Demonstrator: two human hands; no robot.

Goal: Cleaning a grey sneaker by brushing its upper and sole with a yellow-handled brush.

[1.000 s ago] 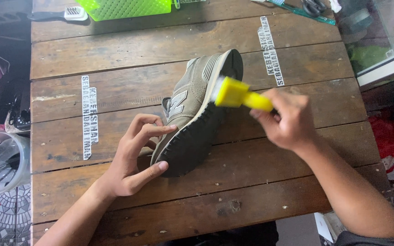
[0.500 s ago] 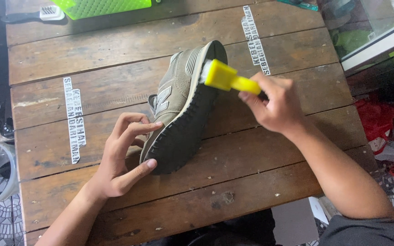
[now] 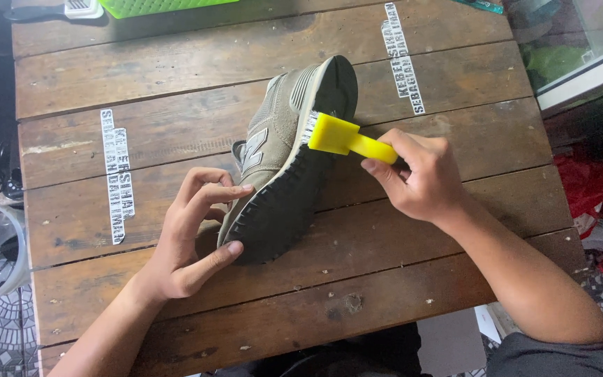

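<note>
on the sneaker's (image 3: 280, 139) midsole, the yellow brush (image 3: 347, 137) has slid lower.

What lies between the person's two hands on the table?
In the head view, an olive sneaker on its side lies between the left hand and right hand.

Soft even daylight, faint shadows, sharp focus, no glare, slight wide-angle edge distortion

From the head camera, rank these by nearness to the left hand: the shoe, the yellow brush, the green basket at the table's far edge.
1. Shoe: touching the left hand, on its side.
2. Yellow brush: right of it, against the sole.
3. Green basket: far edge.
</note>
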